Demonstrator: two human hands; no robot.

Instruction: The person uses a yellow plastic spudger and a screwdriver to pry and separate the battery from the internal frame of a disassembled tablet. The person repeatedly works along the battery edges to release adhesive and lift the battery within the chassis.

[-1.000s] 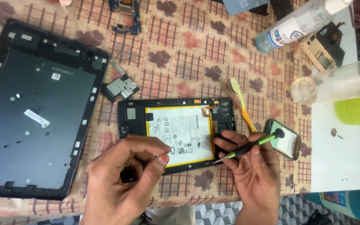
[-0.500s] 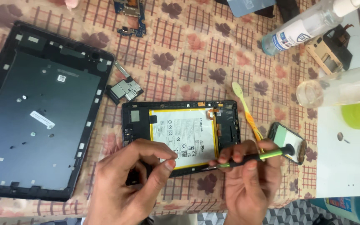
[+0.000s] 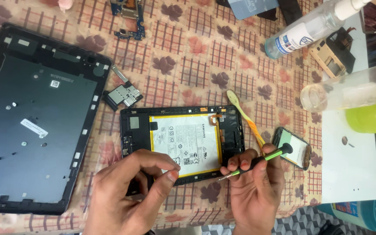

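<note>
An opened small tablet with a white battery in its black frame lies in the middle of the patterned cloth. My left hand rests over the tablet's lower left corner, thumb and forefinger pinched together at the bottom edge; whether something tiny is between them is too small to tell. My right hand grips a green and black screwdriver, its metal tip pointing left toward the tablet's lower right edge.
A large dark tablet back cover lies at left. A small circuit board piece sits above the tablet. A yellow toothbrush, a small phone, a clear spray bottle, a clear bottle of green liquid and a white board are at right.
My left fingers have closed into a pinch at the tablet's bottom edge. My right hand has kept the screwdriver, its tip staying near the lower right edge. The view has shifted slightly.
</note>
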